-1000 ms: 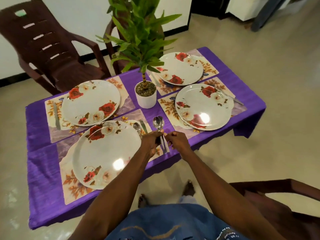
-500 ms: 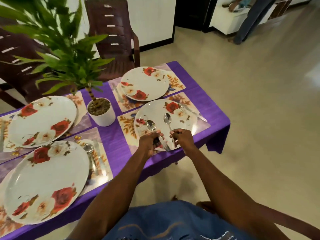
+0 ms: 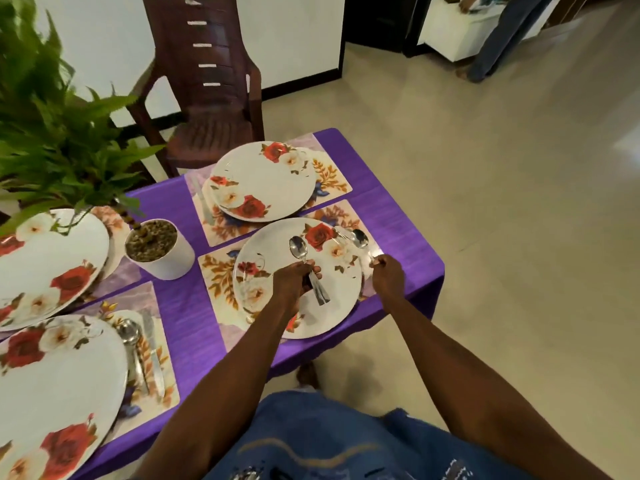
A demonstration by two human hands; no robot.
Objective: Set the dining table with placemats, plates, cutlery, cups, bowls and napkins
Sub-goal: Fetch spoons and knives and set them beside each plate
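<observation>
My left hand (image 3: pixel 294 280) hovers over a rose-patterned plate (image 3: pixel 273 306) and grips a spoon (image 3: pixel 298 248) with its bowl pointing away from me. A spoon (image 3: pixel 360 240) is pinched by its handle in my right hand (image 3: pixel 388 277), and its bowl lies over the right edge of that plate's placemat (image 3: pixel 216 282). Another plate (image 3: pixel 263 181) sits on a placemat behind. At the near left, a spoon and knife (image 3: pixel 147 351) lie beside a large plate (image 3: pixel 52 382).
A purple cloth (image 3: pixel 391 216) covers the table. A potted plant (image 3: pixel 159 252) stands mid-table with leaves spreading over the left. A brown plastic chair (image 3: pixel 204 81) stands behind the table. Another person's legs (image 3: pixel 491 39) show at the far right.
My view and both hands have shifted right to the near-right setting. My hands have drawn apart: the right one carried its spoon to the plate's right side, the left keeps its spoon above the plate.
</observation>
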